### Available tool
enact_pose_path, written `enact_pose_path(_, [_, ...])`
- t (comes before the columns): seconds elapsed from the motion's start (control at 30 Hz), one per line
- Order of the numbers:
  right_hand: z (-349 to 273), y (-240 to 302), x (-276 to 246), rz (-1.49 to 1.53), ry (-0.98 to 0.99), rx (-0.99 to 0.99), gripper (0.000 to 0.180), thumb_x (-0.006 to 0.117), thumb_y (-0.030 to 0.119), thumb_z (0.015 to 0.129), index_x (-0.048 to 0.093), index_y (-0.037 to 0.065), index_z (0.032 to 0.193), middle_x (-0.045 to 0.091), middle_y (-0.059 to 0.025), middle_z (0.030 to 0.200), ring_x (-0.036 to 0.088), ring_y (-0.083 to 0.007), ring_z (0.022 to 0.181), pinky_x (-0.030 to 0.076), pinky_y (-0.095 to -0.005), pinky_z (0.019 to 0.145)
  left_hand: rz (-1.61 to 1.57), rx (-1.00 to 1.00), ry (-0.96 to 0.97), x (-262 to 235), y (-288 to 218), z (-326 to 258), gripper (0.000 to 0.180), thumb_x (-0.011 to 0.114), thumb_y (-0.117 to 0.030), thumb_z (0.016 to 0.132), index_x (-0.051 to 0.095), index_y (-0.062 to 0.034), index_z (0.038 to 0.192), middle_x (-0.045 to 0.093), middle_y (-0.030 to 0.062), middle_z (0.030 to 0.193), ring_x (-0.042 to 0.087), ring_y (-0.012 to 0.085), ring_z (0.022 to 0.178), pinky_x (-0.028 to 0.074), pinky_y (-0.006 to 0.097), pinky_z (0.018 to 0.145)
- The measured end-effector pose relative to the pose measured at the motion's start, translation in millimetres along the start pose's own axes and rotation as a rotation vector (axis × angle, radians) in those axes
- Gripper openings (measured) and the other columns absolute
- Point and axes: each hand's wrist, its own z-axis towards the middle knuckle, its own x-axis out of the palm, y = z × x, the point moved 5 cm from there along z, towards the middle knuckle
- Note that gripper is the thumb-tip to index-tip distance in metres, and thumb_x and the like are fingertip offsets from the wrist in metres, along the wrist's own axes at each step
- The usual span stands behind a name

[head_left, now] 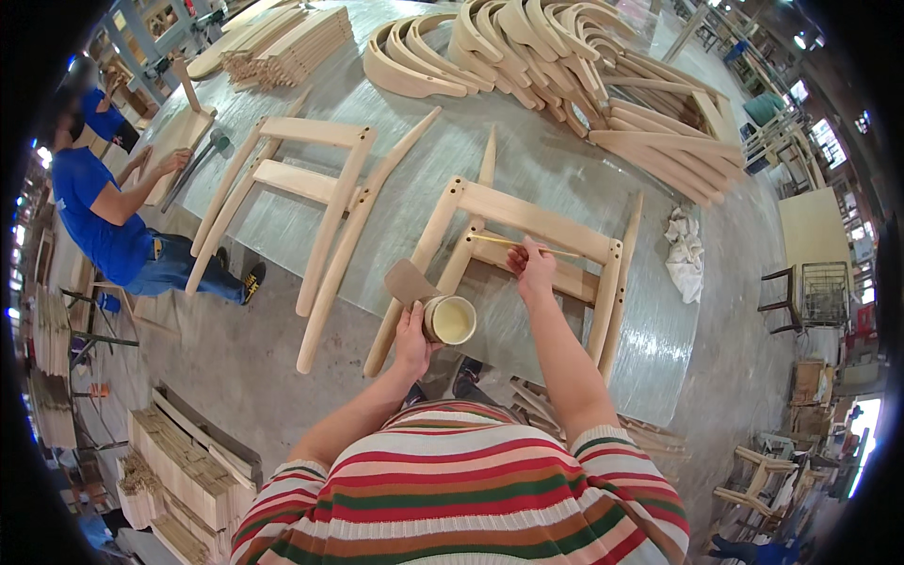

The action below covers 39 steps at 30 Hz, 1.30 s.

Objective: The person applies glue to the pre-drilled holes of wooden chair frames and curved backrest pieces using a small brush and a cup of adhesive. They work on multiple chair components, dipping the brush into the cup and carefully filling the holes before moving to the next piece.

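Observation:
My left hand [411, 341] is closed around a small round pot [452, 321] of pale yellow, glue-like liquid. A flat brown piece [408, 282], like card or sandpaper, sticks out beside the pot; whether I grip it too cannot be made out. Between the fingertips of my right hand [534, 267] is a thin yellowish stick [499, 241]. Its left end reaches the dark holes at the joint of a wooden chair frame [537, 212]. That frame lies on the table with its legs toward me, and my right hand hovers over its lower rail [565, 281].
A second chair frame [315, 132] lies to the left on the plastic-covered table [395, 155]. Curved wooden parts [537, 47] are heaped at the back, and straight sticks [292, 47] at back left. A crumpled white cloth [685, 254] rests right. A person in blue [94, 193] works at left.

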Motion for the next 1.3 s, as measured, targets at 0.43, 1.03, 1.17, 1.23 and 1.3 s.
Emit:
enact_pose_path(0.43, [1.4,-0.2,-1.6,0.018,0.012,0.100,0.012,0.059,0.016,0.088,0.050,0.008,0.083,0.060,-0.0055,0.073,0.061,-0.0151,0.062,0.053,-0.0299,0.054,-0.008,-0.013,0.034,1.6,-1.3,-0.5,0.028,0.036,-0.032,0.098,0.045,-0.0135,0.118,0.061,0.0036,0.104,0.064,0.0148,0.085,0.058,0.034,0.061])
enact_pose_path(1.03, [-37.5,11.4,8.0,0.050,0.105,-0.034,0.016,0.062,0.019,0.086,0.052,0.007,0.083,0.061,-0.0070,0.074,0.058,-0.0135,0.061,0.051,-0.0270,0.055,-0.059,0.155,0.058,8.9,-43.2,16.3,0.034,0.037,-0.033,0.097,0.037,-0.0110,0.123,0.055,0.0073,0.109,0.062,0.0199,0.091,0.057,0.038,0.067])
enact_pose_path(1.17, [-95.7,60.3,26.2,-0.157,0.292,-0.284,0.014,0.059,0.017,0.089,0.053,0.006,0.082,0.062,-0.0072,0.074,0.059,-0.0127,0.064,0.050,-0.0266,0.058,0.071,0.177,0.059,24.0,-68.6,16.6,0.031,0.037,-0.032,0.098,0.041,-0.0111,0.121,0.057,0.0043,0.109,0.061,0.0153,0.091,0.054,0.032,0.068])
enact_pose_path(1.23, [-123.6,83.6,34.9,-0.322,0.370,-0.433,0.014,0.057,0.016,0.090,0.054,0.003,0.086,0.062,-0.0068,0.074,0.060,-0.0112,0.066,0.051,-0.0248,0.060,0.099,0.254,0.175,42.0,-76.5,13.5,0.030,0.041,-0.032,0.097,0.045,-0.0121,0.119,0.057,0.0014,0.108,0.059,0.0117,0.092,0.052,0.029,0.071])
enact_pose_path(1.3, [-137.6,100.3,30.8,-0.506,0.393,-0.564,0.016,0.056,0.016,0.091,0.055,0.001,0.088,0.062,-0.0062,0.074,0.060,-0.0101,0.067,0.051,-0.0237,0.061,0.160,0.307,0.228,64.9,-80.5,8.0,0.028,0.043,-0.031,0.096,0.047,-0.0125,0.118,0.057,0.0004,0.108,0.058,0.0097,0.090,0.051,0.027,0.072])
